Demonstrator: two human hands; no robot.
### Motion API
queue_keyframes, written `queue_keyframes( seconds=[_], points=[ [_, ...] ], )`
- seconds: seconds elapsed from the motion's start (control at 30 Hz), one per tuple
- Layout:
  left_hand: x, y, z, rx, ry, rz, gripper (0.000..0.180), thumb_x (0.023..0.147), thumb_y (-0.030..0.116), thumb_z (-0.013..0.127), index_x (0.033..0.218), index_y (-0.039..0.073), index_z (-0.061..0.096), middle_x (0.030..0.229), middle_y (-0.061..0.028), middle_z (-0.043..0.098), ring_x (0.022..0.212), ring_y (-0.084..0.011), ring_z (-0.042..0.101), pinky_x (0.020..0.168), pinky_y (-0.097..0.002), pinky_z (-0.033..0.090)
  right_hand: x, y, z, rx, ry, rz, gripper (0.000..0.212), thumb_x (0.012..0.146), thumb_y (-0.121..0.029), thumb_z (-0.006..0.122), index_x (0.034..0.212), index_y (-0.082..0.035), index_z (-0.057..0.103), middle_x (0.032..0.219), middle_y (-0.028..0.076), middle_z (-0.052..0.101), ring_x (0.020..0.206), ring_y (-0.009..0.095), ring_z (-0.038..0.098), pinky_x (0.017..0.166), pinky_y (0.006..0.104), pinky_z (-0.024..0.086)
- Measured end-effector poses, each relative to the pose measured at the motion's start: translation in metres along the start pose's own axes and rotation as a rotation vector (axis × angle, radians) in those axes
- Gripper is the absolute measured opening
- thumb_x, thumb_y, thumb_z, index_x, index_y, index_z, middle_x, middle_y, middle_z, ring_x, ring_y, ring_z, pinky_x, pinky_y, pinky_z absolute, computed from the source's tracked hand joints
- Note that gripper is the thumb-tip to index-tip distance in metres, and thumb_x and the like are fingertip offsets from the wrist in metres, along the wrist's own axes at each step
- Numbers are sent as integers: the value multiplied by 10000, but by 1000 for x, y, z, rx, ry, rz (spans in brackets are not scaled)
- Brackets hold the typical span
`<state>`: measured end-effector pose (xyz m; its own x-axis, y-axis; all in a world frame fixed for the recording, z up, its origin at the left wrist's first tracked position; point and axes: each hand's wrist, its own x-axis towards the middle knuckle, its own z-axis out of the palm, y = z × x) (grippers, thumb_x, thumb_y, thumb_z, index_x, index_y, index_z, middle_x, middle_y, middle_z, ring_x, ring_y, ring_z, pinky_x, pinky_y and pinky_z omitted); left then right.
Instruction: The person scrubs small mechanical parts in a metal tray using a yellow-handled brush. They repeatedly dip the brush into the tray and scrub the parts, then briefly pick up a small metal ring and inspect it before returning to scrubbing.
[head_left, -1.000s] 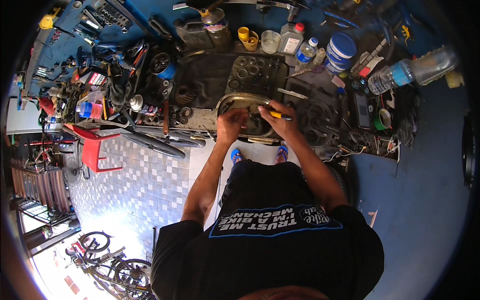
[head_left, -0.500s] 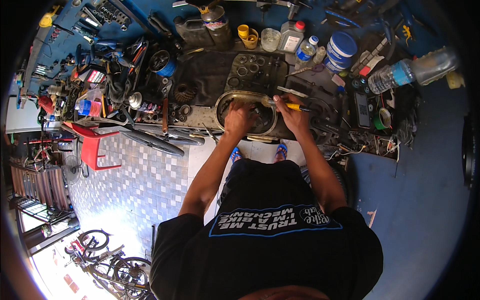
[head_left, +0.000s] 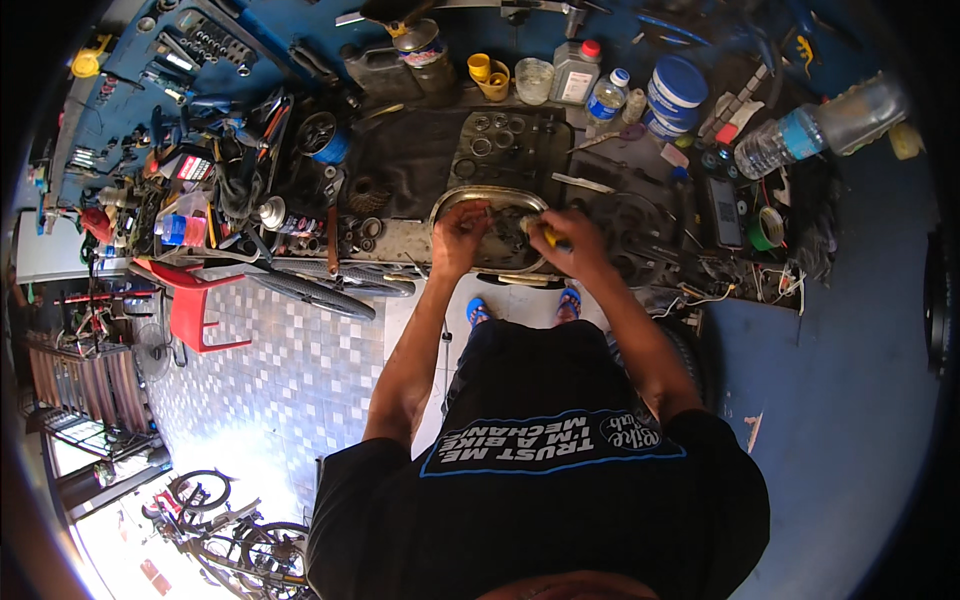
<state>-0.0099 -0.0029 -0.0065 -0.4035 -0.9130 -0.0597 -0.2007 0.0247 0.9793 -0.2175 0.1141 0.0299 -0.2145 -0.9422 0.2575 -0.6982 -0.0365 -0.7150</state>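
Observation:
An oval metal tray (head_left: 436,212) with a raised rim lies at the bench's front edge, with dark parts and grime inside. Over its left half is my left hand (head_left: 460,236), its fingers curled together around something too small to make out. My right hand (head_left: 575,243) grips a brush (head_left: 558,241) with a yellow and black handle at the tray's right side. The brush's pale tip points inward over the tray, toward my left fingers. Behind the tray, several metal rings (head_left: 482,146) lie on a dark flat pan (head_left: 540,150).
A gear cassette (head_left: 369,194), a spray can (head_left: 275,212) and a wrench (head_left: 332,225) lie to the left. Bottles (head_left: 607,98) and a blue-and-white tub (head_left: 676,90) line the back. A phone (head_left: 724,212) rests at right. A red chair (head_left: 195,305) stands below left.
My right hand has moved slightly left and down and turned the brush, its handle now pointing toward me. My left fingers have drawn together and lifted from the middle toward the tray's left side.

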Motion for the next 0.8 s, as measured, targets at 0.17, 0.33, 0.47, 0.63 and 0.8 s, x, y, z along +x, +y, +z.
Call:
queue_keyframes(
  seconds=[0.17,0.33,0.47,0.63,0.8],
  points=[
    [-10,-5,-9,211,28,67,254,938,76,798,1186,27,776,985,-42,772,867,-100,683,761,-277,553,11,-36,9,476,-108,187,331,1016,-377,724,1016,-46,718,831,99,735,762,198,725,684,340,535],
    [-14,2,-12,79,84,2,276,953,86,785,1215,3,766,897,-18,740,759,-70,627,686,-259,522,17,-13,11,393,-91,216,379,1039,-425,709,1067,-48,730,804,60,696,725,124,639,684,302,514],
    [-16,13,-12,-13,70,-56,273,951,86,791,1213,13,774,892,-50,760,787,-89,665,696,-269,530,7,-31,18,503,-52,261,369,1056,-414,695,1076,-48,734,839,37,705,792,76,639,717,260,502],
    [-18,16,-13,-125,32,-111,274,955,71,785,1221,8,773,874,-35,756,745,-73,646,671,-250,519,2,-32,18,565,31,256,346,1060,-372,699,1052,-27,725,824,7,689,763,76,618,701,261,494],
    [-20,24,-11,-138,17,-95,274,947,92,804,1213,28,785,860,-40,764,712,-64,632,647,-252,516,5,-21,17,522,13,290,381,1054,-390,709,1012,-11,706,783,-9,646,734,65,575,657,253,454]
  ],
)
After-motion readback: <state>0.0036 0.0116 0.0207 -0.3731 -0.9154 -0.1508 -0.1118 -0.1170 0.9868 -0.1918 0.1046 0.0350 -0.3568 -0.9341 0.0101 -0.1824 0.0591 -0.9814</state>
